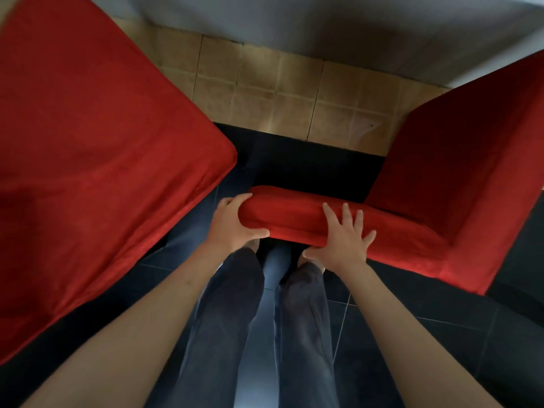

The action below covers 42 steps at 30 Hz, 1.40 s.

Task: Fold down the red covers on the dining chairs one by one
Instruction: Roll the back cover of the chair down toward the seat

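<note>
left hand [232,223] grips chair-back [294,214] corner — right hand [343,240] spread on top edge

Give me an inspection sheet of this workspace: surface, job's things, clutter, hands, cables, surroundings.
Surface: dark tiled floor underfoot, meeting beige tiled floor further ahead.
Job's things: red fabric-covered dining chair ahead and to the right, its padded backrest top edge nearest the person; a second red fabric-covered chair on the left.
Clutter: nothing seen.
Hands: left hand grips the end of the backrest top edge, thumb under, fingers over; right hand presses on it with fingers spread, thumb below.
Cables: nothing seen.
Surroundings: pale grey cloth hanging at the top; the person's grey trousers below.
</note>
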{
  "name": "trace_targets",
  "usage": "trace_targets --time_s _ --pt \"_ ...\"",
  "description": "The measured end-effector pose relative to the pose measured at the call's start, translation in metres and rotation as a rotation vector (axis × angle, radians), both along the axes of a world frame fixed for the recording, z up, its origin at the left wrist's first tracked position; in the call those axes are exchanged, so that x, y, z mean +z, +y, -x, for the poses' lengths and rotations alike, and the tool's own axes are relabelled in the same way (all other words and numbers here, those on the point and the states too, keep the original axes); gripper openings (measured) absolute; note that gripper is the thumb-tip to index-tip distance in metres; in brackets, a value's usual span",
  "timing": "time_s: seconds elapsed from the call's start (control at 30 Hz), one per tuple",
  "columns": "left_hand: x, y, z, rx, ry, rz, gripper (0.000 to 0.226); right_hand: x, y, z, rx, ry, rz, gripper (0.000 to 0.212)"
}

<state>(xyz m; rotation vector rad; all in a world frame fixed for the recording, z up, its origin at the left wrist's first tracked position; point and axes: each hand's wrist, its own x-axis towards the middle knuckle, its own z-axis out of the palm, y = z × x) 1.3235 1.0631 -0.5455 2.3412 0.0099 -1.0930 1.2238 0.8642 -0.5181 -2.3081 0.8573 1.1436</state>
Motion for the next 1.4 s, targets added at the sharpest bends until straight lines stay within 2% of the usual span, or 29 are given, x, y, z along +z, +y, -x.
trace_targets --time_s 0.13,0.27,0.53,0.73,0.9,1.17,1.4 --pt "-0.012 0.004 0.000 0.034 -0.014 0.081 0.086 -0.012 -0.004 -0.010 0.099 0.036 0.005 0.122" --pt "-0.021 0.012 0.001 0.004 -0.016 0.145 0.092 -0.022 -0.005 -0.020 0.195 0.049 0.039 0.125" --pt "-0.034 0.023 0.006 -0.076 -0.085 0.254 0.099 -0.032 -0.002 -0.012 0.412 -0.093 0.109 0.129" --pt "-0.036 0.026 0.008 -0.104 -0.141 0.284 0.100 -0.036 -0.007 -0.004 0.453 -0.204 0.102 0.122" --pt "-0.042 0.028 0.012 -0.140 -0.210 0.269 0.101 -0.038 -0.009 -0.001 0.534 -0.218 0.154 0.121" --pt "-0.045 0.029 0.011 -0.199 -0.318 0.278 0.098 -0.042 -0.003 -0.004 0.498 -0.281 0.237 0.102" --pt "-0.042 0.028 0.009 -0.204 -0.329 0.280 0.097 -0.043 -0.004 -0.005 0.500 -0.328 0.253 0.095"
